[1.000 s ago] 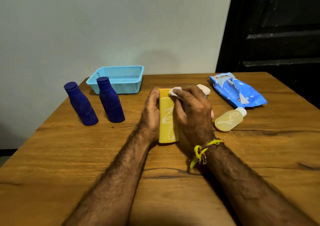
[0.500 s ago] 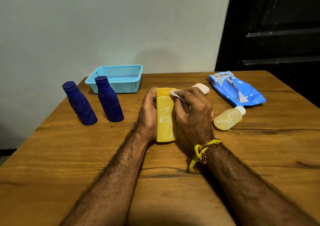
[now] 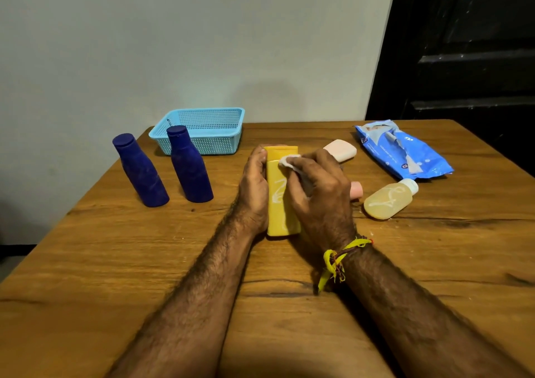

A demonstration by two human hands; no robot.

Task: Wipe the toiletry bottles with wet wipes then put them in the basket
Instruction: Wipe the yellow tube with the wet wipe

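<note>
Head view. A wooden surface (image 3: 144, 262) stands against a pale wall, with a dark door at far right.

At centre a yellow bottle (image 3: 279, 201) lies flat on the surface, cap end pointing away from the person. White scribbled marks show on its upper face.

The left hand (image 3: 254, 186) grips the left edge of the yellow bottle, fingers (image 3: 260, 153) curled along that side up to the cap.

The right hand (image 3: 318, 186) lies over the right side of the same bottle. Its fingers are bent and pinch a white wet wipe (image 3: 288, 162), which is pressed against the bottle just below the cap. A yellow thread band (image 3: 337, 257) is tied round the right wrist.

Two dark blue bottles stand upright at left: one (image 3: 139, 170) near the left edge of the surface, the other (image 3: 189, 165) just right of it, apart from each other.

A light blue basket (image 3: 231, 134) sits at the far left of the surface, behind the second blue bottle. No bottle can be seen inside it.

A pink bottle (image 3: 341, 150) lies on its side just beyond the right hand. A second pinkish item (image 3: 356, 190) shows partly from behind the right hand; what it is cannot be told.

A clear bottle (image 3: 388, 201) with pale yellowish contents and a white cap lies on its side to the right of the right hand, with white marks on it.

A blue pack of wipes (image 3: 405, 152) lies flat at far right, its flap partly open, close beyond the clear bottle's cap.
</note>
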